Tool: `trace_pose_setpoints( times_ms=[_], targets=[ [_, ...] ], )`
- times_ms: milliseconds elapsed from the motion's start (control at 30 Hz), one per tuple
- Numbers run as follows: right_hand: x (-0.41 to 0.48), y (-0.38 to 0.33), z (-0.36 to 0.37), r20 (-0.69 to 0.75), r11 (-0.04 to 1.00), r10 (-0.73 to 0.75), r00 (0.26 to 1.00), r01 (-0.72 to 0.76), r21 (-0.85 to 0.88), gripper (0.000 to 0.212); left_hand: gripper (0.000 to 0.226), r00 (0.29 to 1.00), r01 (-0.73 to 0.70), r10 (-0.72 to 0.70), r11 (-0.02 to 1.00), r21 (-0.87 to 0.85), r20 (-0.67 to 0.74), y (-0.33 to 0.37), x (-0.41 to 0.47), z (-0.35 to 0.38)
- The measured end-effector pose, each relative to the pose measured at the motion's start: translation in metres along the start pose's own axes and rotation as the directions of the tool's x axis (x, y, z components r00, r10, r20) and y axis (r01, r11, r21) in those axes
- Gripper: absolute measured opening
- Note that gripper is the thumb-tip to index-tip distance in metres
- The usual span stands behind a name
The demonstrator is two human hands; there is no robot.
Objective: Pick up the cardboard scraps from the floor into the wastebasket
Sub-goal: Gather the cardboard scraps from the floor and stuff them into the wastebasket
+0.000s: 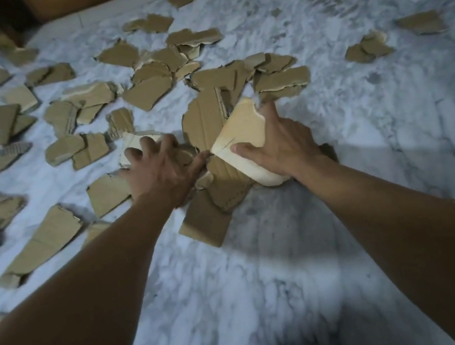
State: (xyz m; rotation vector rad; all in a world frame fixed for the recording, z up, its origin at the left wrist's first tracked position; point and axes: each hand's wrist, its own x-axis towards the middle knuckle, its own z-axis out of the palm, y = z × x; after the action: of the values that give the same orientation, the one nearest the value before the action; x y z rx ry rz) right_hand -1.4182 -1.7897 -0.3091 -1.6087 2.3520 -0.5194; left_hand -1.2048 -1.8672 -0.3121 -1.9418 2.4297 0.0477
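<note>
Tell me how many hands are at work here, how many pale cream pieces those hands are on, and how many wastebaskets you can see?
Hands: 2, the left hand and the right hand
Pale cream cardboard pieces under the hands: 2, the held pale piece and the flat pale piece
Wastebaskets in view: 0
Total: 4

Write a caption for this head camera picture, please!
Two bare hands, left hand and right hand, gather torn cardboard scraps on a marble floor.

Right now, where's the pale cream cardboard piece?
In the head view, centre frame: the pale cream piece is gripped by the right hand, above brown scraps, beside the left hand.
</note>
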Motion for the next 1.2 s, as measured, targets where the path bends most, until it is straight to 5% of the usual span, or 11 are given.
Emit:
trace_pose_setpoints(
  times_ms=[133, 333, 433, 733, 1200],
  targets=[
    [-0.021, -0.004, -0.002, 0.038, 0.993, 0.032, 0.999, -0.036, 0.11, 0.08, 0.082, 0.999, -0.035, 0.034, 0.998, -0.047, -0.022, -0.012, -0.024, 0.0],
    [-0.041, -0.007, 0.007, 0.008, 0.994, 0.04, 0.999, -0.041, 0.097, 0.079, 0.123, 0.98, 0.127, -0.095, 0.975, -0.181, 0.177, -0.046, -0.024, 0.004],
    [-0.045, -0.016, 0.008, 0.014, 0.999, 0.039, 0.999, -0.039, 0.008, 0.082, 0.105, 0.971, 0.176, -0.16, 0.982, -0.075, 0.179, -0.037, -0.033, -0.012],
    [-0.079, -0.021, -0.011, 0.088, 0.969, 0.169, 0.982, -0.182, 0.167, 0.075, 0.053, 0.994, -0.091, 0.103, 0.954, -0.287, 0.027, -0.033, -0.057, -0.035],
    [-0.178, 0.002, -0.227, -0.241, 0.971, 0.239, 0.941, -0.235, 0.046, 0.069, 0.068, 0.89, -0.456, 0.4, 0.803, -0.384, -0.22, 0.079, -0.126, -0.189]
  ],
)
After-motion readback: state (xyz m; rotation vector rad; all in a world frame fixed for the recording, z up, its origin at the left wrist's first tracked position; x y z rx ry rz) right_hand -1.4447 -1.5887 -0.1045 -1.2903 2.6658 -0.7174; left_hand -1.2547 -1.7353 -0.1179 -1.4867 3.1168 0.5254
